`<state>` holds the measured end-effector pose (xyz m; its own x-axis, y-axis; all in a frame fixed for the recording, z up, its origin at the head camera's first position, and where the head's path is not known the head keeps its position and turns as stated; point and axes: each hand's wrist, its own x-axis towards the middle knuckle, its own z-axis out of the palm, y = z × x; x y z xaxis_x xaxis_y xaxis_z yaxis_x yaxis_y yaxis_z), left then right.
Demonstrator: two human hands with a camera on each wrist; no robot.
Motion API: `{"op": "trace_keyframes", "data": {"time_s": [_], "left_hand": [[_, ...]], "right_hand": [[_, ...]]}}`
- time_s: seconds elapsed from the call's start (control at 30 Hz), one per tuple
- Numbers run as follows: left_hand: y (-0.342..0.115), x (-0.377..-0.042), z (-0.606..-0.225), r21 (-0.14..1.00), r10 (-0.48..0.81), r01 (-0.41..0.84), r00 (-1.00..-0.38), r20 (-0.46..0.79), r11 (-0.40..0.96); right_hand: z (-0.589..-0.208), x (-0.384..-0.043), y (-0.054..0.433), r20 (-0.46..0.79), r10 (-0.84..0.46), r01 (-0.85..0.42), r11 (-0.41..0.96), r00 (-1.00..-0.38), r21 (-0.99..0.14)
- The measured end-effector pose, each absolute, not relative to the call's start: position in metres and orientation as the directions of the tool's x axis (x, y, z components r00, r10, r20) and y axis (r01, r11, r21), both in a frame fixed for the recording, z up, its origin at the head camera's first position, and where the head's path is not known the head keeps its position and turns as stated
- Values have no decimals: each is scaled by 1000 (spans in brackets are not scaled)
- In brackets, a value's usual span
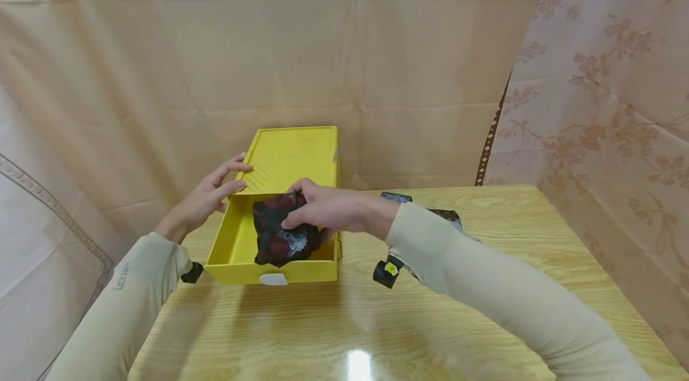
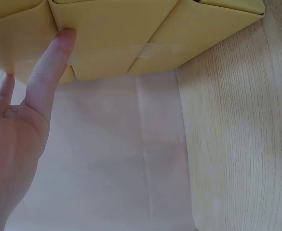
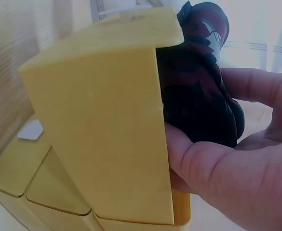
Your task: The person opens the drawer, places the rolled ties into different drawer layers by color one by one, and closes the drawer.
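A yellow drawer box stands at the back of the table, its top drawer pulled out toward me. Inside that drawer my right hand grips a folded dark red and black cloth with a pale grey print. The right wrist view shows fingers and thumb on either side of the cloth, just beyond the drawer's wall. My left hand rests against the box's left side near the top, fingers extended. In the left wrist view, one straight finger touches the yellow side.
On the wooden table, two dark patterned folded pieces lie right of the box, a bluish one and a brown one, partly behind my right sleeve. A white tab marks the drawer's front. Beige curtain hangs close behind.
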<state>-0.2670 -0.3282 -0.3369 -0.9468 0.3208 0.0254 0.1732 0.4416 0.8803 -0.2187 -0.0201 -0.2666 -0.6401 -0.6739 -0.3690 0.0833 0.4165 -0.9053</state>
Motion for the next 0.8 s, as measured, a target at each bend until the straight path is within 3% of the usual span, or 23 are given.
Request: {"op": "trace_keyframes", "data": {"time_s": [0.3,0.53,0.8], "left_hand": [[-328,-265,-337,885,314,163,-949,20,436],[-328,-266,-337,883,314,166,-949,22,440],[-328,-266,-336,877,307,155,-952,9,454]], "right_hand": [[-265,-218,-25,-346,-691,-42,478,-635,-877],[-263,-218,-34,-381,-663,-45,530,-644,-847],[-265,-219,-34,-307,-693,-261,586,-652,-767]]}}
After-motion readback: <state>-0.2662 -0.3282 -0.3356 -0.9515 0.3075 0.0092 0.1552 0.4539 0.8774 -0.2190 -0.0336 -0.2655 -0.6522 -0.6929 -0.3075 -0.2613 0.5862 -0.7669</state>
